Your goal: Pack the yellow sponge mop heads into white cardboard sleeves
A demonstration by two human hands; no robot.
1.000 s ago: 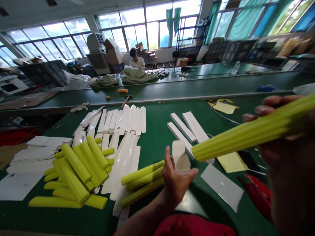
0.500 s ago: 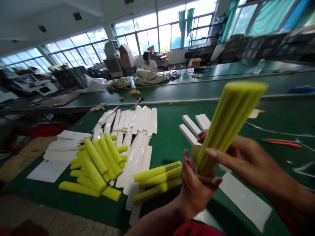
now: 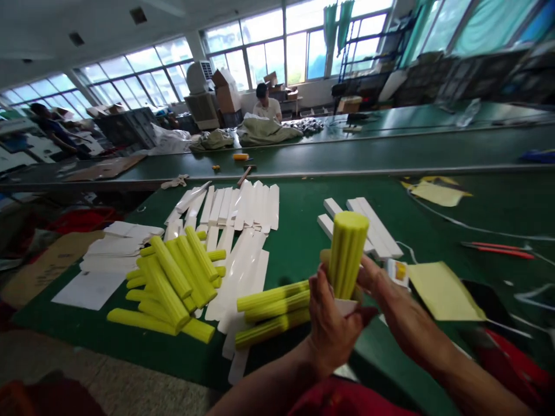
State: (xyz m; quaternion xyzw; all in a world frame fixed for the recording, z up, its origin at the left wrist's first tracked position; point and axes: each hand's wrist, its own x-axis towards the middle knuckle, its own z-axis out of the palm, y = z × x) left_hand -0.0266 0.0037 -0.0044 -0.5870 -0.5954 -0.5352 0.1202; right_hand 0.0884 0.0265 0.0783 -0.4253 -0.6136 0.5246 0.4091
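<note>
- Our left hand (image 3: pixel 330 326) is curled round a white carton (image 3: pixel 347 307); our right hand (image 3: pixel 388 294) lies alongside, fingers stretched toward it — their tips are hidden, so we cannot tell whether they pinch.
- The fluted yellow-green cylinder (image 3: pixel 349 251) stands nearly upright at the carton's open end; how deep it sits we cannot see. We judge it light and fairly firm, its ridges easy to grip; mid-length seems the best hold, since the thin carton walls could buckle if squeezed.
- Left of our left hand lie three loose cylinders (image 3: pixel 273 330), then a crisscrossed heap of cylinders (image 3: pixel 167 286), all ribbed lengthwise.
- Beyond these spread long white carton blanks (image 3: pixel 243 254), glossy and bendable by their look.
- Past our right hand rest slim white boxes (image 3: pixel 379 228), smooth and square-edged.
- Farthest, a wooden-handled hammer (image 3: pixel 244 175) lies on smooth dark green.
</note>
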